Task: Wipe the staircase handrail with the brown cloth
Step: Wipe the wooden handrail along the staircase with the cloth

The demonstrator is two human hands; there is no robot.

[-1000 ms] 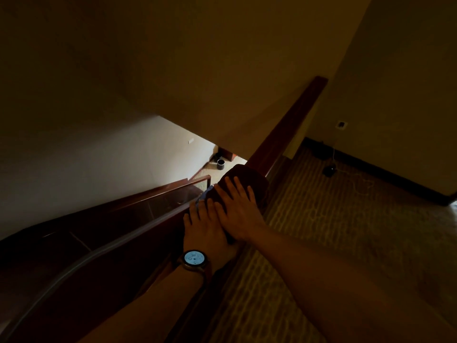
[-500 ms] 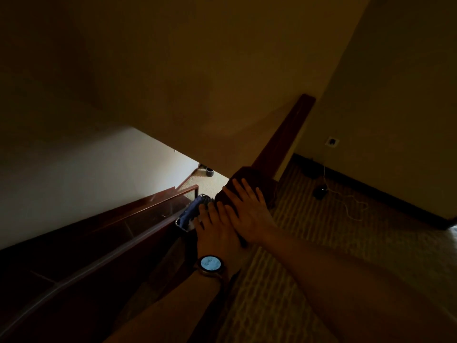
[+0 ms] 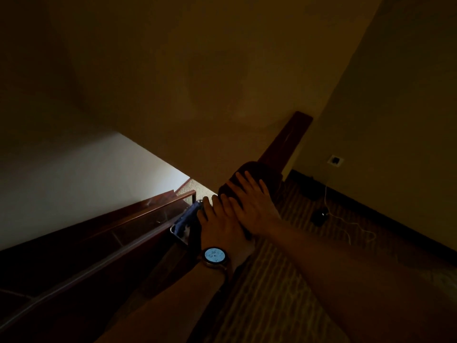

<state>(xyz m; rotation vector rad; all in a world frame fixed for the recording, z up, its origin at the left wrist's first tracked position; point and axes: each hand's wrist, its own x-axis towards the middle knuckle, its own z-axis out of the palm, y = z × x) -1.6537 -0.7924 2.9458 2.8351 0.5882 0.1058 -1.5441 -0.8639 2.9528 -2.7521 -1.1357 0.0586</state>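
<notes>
The brown cloth (image 3: 252, 170) lies draped over the dark wooden handrail (image 3: 288, 142), which runs up and away toward the wall. My right hand (image 3: 249, 204) lies flat on the cloth with straight, spread fingers, pressing it onto the rail. My left hand (image 3: 220, 221), with a lit watch on its wrist, rests just left of it on the rail's corner, fingers extended; its fingertips touch a bluish object (image 3: 188, 219) I cannot identify in the dim light.
A lower handrail with glass panel (image 3: 138, 219) descends to the left beside the stairwell. Patterned carpet (image 3: 284, 280) covers the landing on the right. A dark small device with a white cable (image 3: 321, 214) lies by the wall under a socket (image 3: 335, 160).
Both hands and the cloth have slid a little farther up along the handrail toward the wall. The view has tilted, bringing the rail's far end into sight.
</notes>
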